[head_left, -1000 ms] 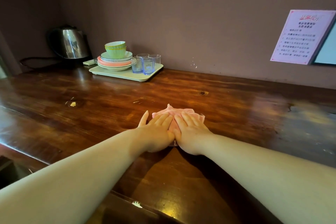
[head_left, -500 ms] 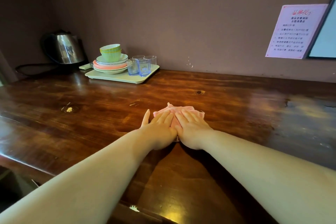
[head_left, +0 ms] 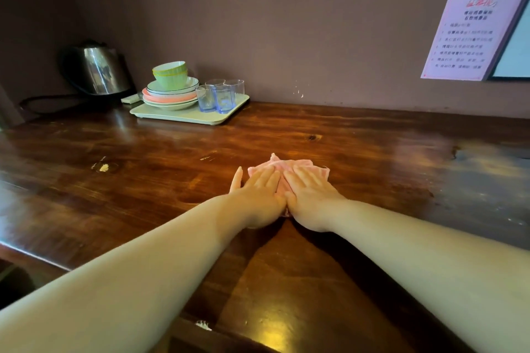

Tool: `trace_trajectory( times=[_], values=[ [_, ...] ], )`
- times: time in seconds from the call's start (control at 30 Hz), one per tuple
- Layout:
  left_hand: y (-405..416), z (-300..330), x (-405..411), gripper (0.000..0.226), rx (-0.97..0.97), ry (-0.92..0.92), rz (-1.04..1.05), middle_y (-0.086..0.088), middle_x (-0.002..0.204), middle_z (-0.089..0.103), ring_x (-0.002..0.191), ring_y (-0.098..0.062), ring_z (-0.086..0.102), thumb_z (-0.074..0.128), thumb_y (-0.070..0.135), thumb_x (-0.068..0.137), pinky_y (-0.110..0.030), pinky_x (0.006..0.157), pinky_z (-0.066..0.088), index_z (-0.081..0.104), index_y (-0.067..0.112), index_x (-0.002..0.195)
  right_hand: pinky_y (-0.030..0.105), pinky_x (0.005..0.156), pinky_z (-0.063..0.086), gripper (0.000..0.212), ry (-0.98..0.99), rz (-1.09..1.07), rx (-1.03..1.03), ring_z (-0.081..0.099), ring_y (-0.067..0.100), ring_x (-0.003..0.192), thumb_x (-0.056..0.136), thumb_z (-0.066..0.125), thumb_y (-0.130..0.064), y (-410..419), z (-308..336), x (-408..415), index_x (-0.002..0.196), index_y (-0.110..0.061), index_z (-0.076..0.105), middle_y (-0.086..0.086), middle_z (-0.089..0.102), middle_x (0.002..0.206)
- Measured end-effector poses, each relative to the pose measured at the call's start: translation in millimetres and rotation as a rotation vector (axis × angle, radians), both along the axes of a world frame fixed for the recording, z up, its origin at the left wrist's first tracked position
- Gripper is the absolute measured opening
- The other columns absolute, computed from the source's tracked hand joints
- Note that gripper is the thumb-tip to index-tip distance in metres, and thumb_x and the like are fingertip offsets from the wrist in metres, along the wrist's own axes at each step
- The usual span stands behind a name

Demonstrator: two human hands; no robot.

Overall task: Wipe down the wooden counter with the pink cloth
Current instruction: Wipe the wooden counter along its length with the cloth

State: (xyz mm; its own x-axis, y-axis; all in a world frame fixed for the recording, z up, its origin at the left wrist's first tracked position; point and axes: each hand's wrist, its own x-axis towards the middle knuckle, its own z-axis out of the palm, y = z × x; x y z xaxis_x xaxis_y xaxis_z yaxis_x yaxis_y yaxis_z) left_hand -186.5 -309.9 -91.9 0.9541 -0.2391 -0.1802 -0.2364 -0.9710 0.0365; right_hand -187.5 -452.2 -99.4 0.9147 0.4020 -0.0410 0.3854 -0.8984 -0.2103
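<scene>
- Big brown wooden surface [head_left: 114, 169] fills the view, glossy, with light glare along its near edge and a duller, smeared patch off to the right.
- Plain dark wall [head_left: 286, 23] runs along the back of it.
- Two bare arms reach straight out from the near edge, meeting in the middle of the surface.
- A pink notice [head_left: 470, 34] with printed lines hangs on the wall at upper right, touching a dark-framed panel [head_left: 516, 46] at the picture's edge.
- Steel kettle [head_left: 100, 69] stands in the back left corner, a dark cord trailing left from its base.
- Pale green tray [head_left: 186, 117] sits just right of the kettle, against the wall.
- On the tray: a stack of plates [head_left: 169, 96], pink and white, with green bowls [head_left: 170, 73] nested on top.
- Beside the plates, still on the tray, a cluster of clear bluish glasses [head_left: 220, 96].
- Left hand [head_left: 259, 195] lies flat, fingers straight and together, thumb splayed out onto the wood, pressing down on the cloth.
- Right hand [head_left: 311, 195] is flat beside it, touching the left, fingers straight and pressing the same cloth.
- Pink cloth [head_left: 289, 165] is bunched under both palms in mid-surface, its far edge poking out past the fingertips, well apart from the tray.
- A small pale chip [head_left: 103, 167] marks the wood left of the hands.
</scene>
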Motion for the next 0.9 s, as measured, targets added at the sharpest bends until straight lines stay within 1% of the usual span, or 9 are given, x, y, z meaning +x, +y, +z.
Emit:
trace_trajectory(
  times=[0.13,0.23,0.33,0.4,0.47,0.57,0.7,0.8,0.9],
  values=[
    [3,-21,-16,0.061,0.115,-0.071,-0.186,0.003,0.158,-0.017,0.141,-0.01,-0.022,0.006,0.045,0.095,-0.046,0.099,-0.028,-0.011,0.023,0.149,0.042,0.124,-0.005,0.065,0.029,0.011,-0.014,-0.015,0.014,0.152,0.101,0.009,-0.045,-16,-18,-21,0.158,-0.021,-0.009,-0.002,-0.015,0.166],
    [-3,-16,4,0.063,0.042,-0.031,-0.106,0.009,0.158,-0.016,0.14,-0.004,-0.021,0.01,0.047,0.095,-0.045,0.102,-0.028,-0.01,0.026,0.15,0.038,0.123,-0.008,0.062,0.044,-0.042,-0.054,-0.014,0.016,0.152,0.105,0.012,-0.042,-16,-10,-2,0.159,-0.018,-0.006,0.002,-0.013,0.166],
    [-14,-8,21,0.061,-0.002,-0.01,-0.019,0.012,0.159,-0.014,0.143,-0.006,-0.017,0.011,0.046,0.096,-0.045,0.107,-0.026,-0.008,0.028,0.151,0.038,0.124,-0.007,0.058,0.04,-0.072,-0.073,-0.012,0.018,0.153,0.107,0.014,-0.035,-12,2,12,0.159,-0.015,-0.003,0.003,-0.011,0.167],
    [-16,-10,18,0.062,-0.02,-0.016,-0.034,0.011,0.158,-0.015,0.143,-0.005,-0.018,0.007,0.047,0.094,-0.044,0.107,-0.026,-0.008,0.027,0.151,0.039,0.124,-0.005,0.059,0.026,-0.05,-0.041,-0.012,0.017,0.153,0.106,0.014,-0.034,-17,0,6,0.159,-0.017,-0.005,0.002,-0.011,0.167],
    [-12,-18,4,0.071,-0.016,-0.05,-0.12,0.009,0.158,-0.016,0.142,-0.005,-0.018,-0.004,0.051,0.085,-0.042,0.104,-0.026,-0.01,0.025,0.15,0.042,0.124,-0.001,0.062,0.023,-0.029,-0.019,-0.013,0.016,0.152,0.104,0.014,-0.038,-24,-10,-6,0.159,-0.018,-0.007,0.0,-0.012,0.167],
    [-8,-23,-2,0.083,0.073,-0.113,-0.257,0.003,0.16,-0.013,0.144,-0.011,-0.018,-0.015,0.053,0.074,-0.049,0.106,-0.023,-0.007,0.021,0.15,0.044,0.124,-0.001,0.064,0.03,-0.026,-0.013,-0.014,0.016,0.152,0.103,0.013,-0.043,-31,-16,-11,0.159,-0.02,-0.009,0.0,-0.014,0.166],
    [-23,-7,20,0.062,0.037,-0.017,-0.073,0.008,0.159,-0.013,0.144,-0.008,-0.015,0.006,0.045,0.095,-0.048,0.111,-0.023,-0.008,0.025,0.151,0.042,0.124,-0.004,0.058,0.062,-0.081,-0.038,-0.011,0.019,0.153,0.106,0.015,-0.036,-25,1,12,0.159,-0.02,-0.005,0.003,-0.01,0.167],
    [-29,-4,23,0.06,0.003,-0.014,-0.046,0.008,0.159,-0.014,0.144,-0.009,-0.016,0.008,0.042,0.096,-0.047,0.112,-0.021,-0.008,0.025,0.151,0.043,0.124,0.001,0.059,0.02,-0.07,-0.016,-0.007,0.019,0.153,0.106,0.017,-0.034,-26,1,13,0.16,-0.019,-0.002,0.002,-0.006,0.167],
    [-21,-22,0,0.069,0.021,-0.056,-0.167,0.008,0.158,-0.018,0.138,-0.003,-0.023,-0.003,0.049,0.086,-0.044,0.107,-0.024,-0.013,0.025,0.149,0.046,0.124,0.003,0.068,0.018,-0.015,-0.052,-0.01,0.02,0.153,0.099,0.011,-0.046,-37,-15,-10,0.159,-0.017,-0.005,0.003,-0.009,0.167]
  ],
)
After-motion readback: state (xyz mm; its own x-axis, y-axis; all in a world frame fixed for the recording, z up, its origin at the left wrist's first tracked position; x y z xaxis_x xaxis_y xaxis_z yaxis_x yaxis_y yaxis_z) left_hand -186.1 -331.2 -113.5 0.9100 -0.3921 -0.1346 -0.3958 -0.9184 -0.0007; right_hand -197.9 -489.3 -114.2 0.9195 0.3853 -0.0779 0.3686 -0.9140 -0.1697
